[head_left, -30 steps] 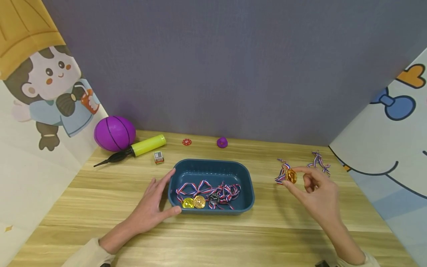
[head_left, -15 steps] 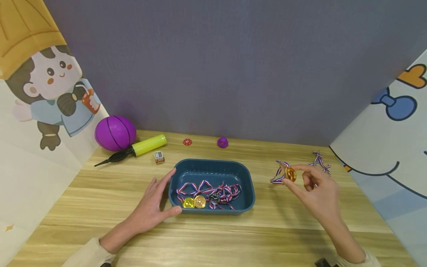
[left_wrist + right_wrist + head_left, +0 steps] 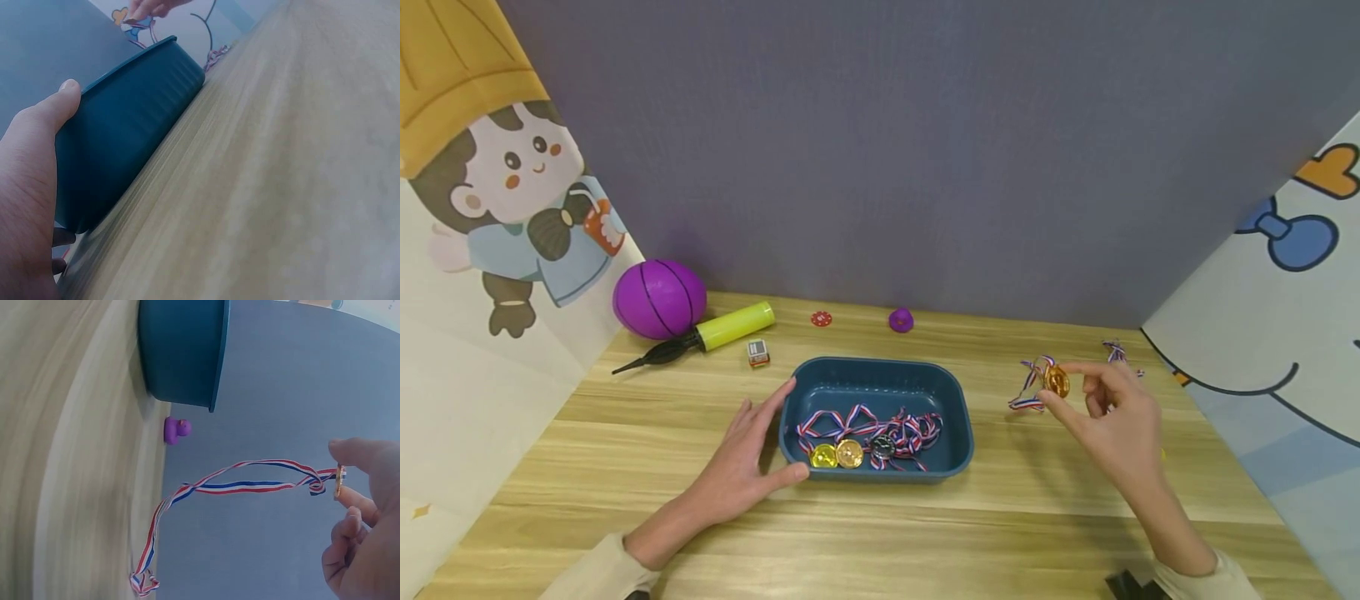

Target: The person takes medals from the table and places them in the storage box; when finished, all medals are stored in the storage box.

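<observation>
My right hand (image 3: 1120,425) pinches a gold medal (image 3: 1057,382) between thumb and index finger, held up at the right of the head view. Its red, white and blue ribbon (image 3: 244,485) trails down to the table in the right wrist view. At the left end of a dark blue plastic tub (image 3: 880,478), my left hand (image 3: 733,467) lies with straight, spread fingers touching the rim and the thumb at the near corner. Inside the tub are a yellow medal (image 3: 823,456), a gold medal (image 3: 849,453) and a dark silver medal (image 3: 882,447) among tangled ribbons.
Another striped ribbon (image 3: 1115,353) lies behind my right hand, partly hidden. Along the back are a purple ball (image 3: 659,298), a yellow hand pump (image 3: 733,327), a small box (image 3: 757,352), a red chip (image 3: 822,318) and a purple rubber duck (image 3: 901,320).
My right hand has risen slightly with the gold medal, and the ribbon has spread into a wider loop to the left. My left hand and the tub stay in place.
</observation>
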Demonstrator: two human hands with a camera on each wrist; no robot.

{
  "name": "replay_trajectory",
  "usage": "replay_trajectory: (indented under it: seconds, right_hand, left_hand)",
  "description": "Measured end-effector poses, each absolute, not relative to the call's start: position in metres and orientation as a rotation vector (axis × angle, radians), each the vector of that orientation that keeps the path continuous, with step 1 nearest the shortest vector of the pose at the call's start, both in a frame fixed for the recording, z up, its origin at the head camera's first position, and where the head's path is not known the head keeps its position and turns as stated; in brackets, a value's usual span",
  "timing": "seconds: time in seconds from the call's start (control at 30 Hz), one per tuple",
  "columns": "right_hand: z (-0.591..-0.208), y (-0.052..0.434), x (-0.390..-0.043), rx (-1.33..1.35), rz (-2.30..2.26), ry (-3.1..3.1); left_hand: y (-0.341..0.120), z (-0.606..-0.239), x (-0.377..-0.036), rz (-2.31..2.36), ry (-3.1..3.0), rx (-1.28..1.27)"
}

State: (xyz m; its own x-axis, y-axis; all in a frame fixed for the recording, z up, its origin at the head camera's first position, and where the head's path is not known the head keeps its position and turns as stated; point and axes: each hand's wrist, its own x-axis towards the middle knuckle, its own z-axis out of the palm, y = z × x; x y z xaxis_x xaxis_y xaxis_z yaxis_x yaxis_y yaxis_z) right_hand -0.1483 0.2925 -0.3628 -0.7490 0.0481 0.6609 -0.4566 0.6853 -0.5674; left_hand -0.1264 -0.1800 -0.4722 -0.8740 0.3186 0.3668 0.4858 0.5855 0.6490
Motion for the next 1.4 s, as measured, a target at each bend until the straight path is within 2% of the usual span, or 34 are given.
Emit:
replay_trajectory:
  seconds: [0.17,0.7,0.87,1.1,1.27,1.4]
  right_hand:
    - [-0.359,0.288,-0.148,0.305,1.049,-2.215]
    - [-0.368,0.280,-0.161,0.690,1.896,-1.944]
    - [-0.370,0.279,-0.158,0.625,1.829,-2.083]
    - [-0.367,0.276,-0.153,0.357,1.333,-2.431]
    - [-0.368,0.276,-0.155,0.338,0.981,-2.496]
    - [-0.372,0.273,-0.156,0.357,0.913,-2.451]
  left_hand:
    - [-0.180,-0.472,-0.126,-1.165,-2.602,-0.672]
    - [-0.180,-0.471,-0.126,-1.172,-2.601,-0.667]
    - [-0.179,-0.471,-0.126,-1.167,-2.603,-0.666]
    - [-0.179,-0.471,-0.126,-1.165,-2.598,-0.667]
    - [-0.179,-0.472,-0.126,-1.163,-2.600,-0.666]
    - [-0.179,-0.471,-0.126,-1.164,-2.602,-0.664]
